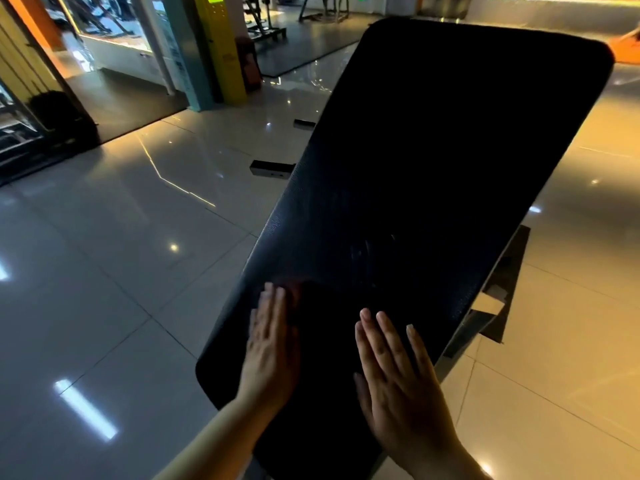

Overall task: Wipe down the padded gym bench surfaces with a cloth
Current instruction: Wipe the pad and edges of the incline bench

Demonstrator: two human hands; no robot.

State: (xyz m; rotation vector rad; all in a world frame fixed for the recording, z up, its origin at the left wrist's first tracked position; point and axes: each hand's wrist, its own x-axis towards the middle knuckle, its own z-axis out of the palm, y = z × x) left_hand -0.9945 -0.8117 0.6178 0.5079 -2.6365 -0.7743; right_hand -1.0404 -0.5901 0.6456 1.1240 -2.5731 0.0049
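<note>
Padded bench (433,168): black, inclined, on the tiled floor (138,271). Both the left hand (273,348) and right hand (398,386) press flat on its near end, fingers straight, grasping nothing.

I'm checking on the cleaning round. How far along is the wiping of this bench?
Done: faint streaks show mid-way up the bench pad. In hand: the left hand and right hand press flat on its near end, with what looks like a dark cloth between them, though that is hard to tell. Left: the far half shows no streaks and probably still needs wiping.
</note>
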